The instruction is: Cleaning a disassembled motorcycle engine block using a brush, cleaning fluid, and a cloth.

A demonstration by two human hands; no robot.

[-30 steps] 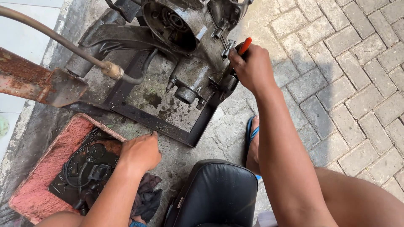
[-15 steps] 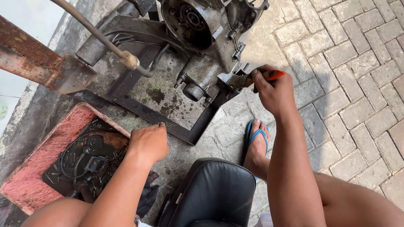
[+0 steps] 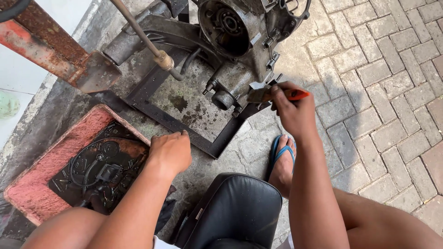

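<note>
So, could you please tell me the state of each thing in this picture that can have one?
Engine casing: open on one side, inner bearing exposed, greasy.
Orange-handled tool: gripped, tip against the casing.
Right hand: closed around the tool.
Left hand: knuckles down at the tray's edge, holding nothing visible.
Red tray: holding dark oily parts.
Black seat: unoccupied.
Blue sandal: worn on the foot.
</note>
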